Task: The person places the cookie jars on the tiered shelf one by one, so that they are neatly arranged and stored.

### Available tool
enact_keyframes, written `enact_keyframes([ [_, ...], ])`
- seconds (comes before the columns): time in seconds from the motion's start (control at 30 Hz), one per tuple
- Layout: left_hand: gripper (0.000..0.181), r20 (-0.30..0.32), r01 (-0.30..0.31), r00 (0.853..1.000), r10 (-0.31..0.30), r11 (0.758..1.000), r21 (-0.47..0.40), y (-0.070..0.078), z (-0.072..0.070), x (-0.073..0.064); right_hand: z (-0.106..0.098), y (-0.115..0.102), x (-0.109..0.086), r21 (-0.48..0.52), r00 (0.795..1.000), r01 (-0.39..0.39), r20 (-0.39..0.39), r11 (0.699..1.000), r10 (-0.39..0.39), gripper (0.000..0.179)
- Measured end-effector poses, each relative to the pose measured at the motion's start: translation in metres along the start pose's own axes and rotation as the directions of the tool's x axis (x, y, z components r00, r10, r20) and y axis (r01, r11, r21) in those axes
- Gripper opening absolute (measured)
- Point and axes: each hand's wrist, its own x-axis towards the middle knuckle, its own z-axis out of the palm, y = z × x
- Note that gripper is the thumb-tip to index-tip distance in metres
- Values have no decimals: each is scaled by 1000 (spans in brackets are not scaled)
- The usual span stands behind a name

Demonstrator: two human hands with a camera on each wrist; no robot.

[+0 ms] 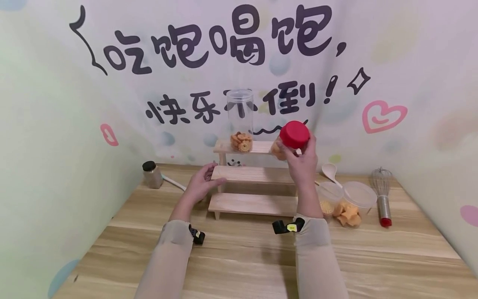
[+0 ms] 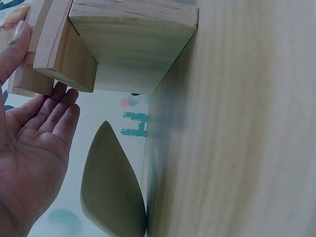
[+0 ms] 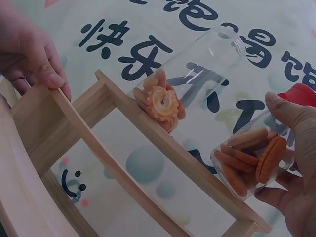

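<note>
My right hand point(image 1: 303, 164) grips a clear jar with a red lid point(image 1: 295, 135). Round cookies point(image 3: 254, 158) lie inside it, and its base overlaps the right end of the top step in the right wrist view. A three-step wooden display stand point(image 1: 254, 174) faces me. At the left end of its middle step, my left hand point(image 1: 201, 182) holds the board between thumb and fingers, the thumb on its upper face in the right wrist view. On the top step stands a taller clear jar point(image 1: 240, 118), part-filled with ring-shaped cookies point(image 3: 163, 103).
Left of the stand are a black-lidded jar point(image 1: 152, 176) and a pale-handled utensil point(image 1: 173, 182), partly behind my left hand. To the right are two clear tubs point(image 1: 360, 194) with snacks, a white spoon point(image 1: 330, 172) and a whisk point(image 1: 382, 195). A printed backdrop rises behind.
</note>
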Motion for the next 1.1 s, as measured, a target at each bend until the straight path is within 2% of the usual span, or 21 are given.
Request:
enact_keyframes([
  [0.33,90,-1,14,1000,-14,1000,15,0,3,0,9,2,-3,-107,998,33,56,994,-27,81],
  [0.5,90,-1,20,1000,-20,1000,14,0,4,1,9,2,-3,-117,998,34,63,992,-27,79],
  [0.7,91,-4,17,1000,-17,1000,25,0,4,1,9,0,-4,-119,993,19,117,993,-5,81],
  [0.93,92,-8,8,1000,-7,999,35,1,3,0,9,0,-1,-125,979,-33,196,992,57,101],
  [1.1,90,-13,13,1000,-13,1000,16,1,2,0,11,1,1,-120,971,-27,231,992,54,108],
])
